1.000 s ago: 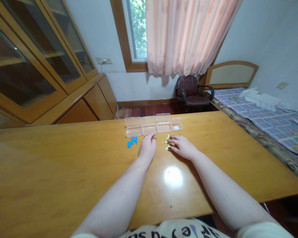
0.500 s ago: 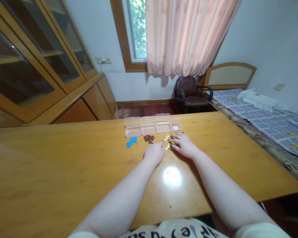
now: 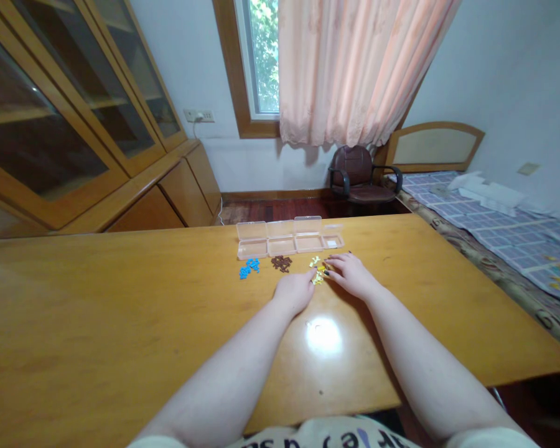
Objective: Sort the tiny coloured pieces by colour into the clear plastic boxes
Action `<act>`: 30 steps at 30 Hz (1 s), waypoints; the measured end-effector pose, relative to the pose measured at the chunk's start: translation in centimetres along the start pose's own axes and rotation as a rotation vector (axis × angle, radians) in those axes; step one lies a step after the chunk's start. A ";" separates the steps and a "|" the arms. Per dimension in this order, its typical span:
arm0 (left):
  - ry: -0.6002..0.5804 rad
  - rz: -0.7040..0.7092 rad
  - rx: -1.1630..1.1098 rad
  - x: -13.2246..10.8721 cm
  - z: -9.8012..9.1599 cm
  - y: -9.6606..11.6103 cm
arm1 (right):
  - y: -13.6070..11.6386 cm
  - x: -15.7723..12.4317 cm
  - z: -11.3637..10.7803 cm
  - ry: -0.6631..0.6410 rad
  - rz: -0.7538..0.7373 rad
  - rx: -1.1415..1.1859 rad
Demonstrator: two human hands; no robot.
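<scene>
Small pale-yellow pieces (image 3: 317,279) lie in a loose pile on the table, between my two hands. My left hand (image 3: 295,291) rests at the pile's left side, back of the hand up, its fingers curled and mostly hidden. On the other side, my right hand (image 3: 350,274) has its fingers apart, the tips touching or just above the pile's edge. A brighter yellow piece (image 3: 322,268) shows between the fingertips of both hands. Left of them are a pile of brown pieces (image 3: 281,264) and a pile of blue pieces (image 3: 249,268).
Behind the piles stands a clear plastic compartment box (image 3: 281,247) with its lids up, on the wooden table (image 3: 121,311). Beyond the table are a brown armchair (image 3: 354,174), a bed (image 3: 494,211) at the right and a glass-door cabinet (image 3: 88,124) at the left.
My left hand has shifted slightly right. The right hand's fingers have drawn in a little, and the brighter yellow piece shows more plainly between the hands. The view has tilted slightly.
</scene>
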State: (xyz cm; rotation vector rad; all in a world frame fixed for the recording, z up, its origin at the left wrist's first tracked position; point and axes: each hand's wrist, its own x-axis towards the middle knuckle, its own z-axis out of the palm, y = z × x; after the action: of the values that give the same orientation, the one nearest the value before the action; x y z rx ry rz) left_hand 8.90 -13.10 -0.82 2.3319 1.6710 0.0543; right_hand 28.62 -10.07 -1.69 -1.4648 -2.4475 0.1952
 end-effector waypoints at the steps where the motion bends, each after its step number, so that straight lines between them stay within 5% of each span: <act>1: -0.003 0.009 0.012 0.1 -0.1 0.1 | 0.1 0.0 -0.1 0.003 0.001 0.004; 13: 0.048 -0.036 0.015 0.6 0.8 -0.1 | 0.4 0.0 0.0 -0.018 0.012 -0.019; 30: 0.208 -0.155 -0.543 1.0 0.7 -1.3 | -0.1 -0.2 0.2 -0.041 -0.003 -0.077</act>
State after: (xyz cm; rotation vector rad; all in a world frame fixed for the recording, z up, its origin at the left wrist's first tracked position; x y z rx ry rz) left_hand 8.19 -11.93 -1.97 1.8341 1.6603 0.6522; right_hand 28.55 -10.32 -1.87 -1.5025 -2.5158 0.1333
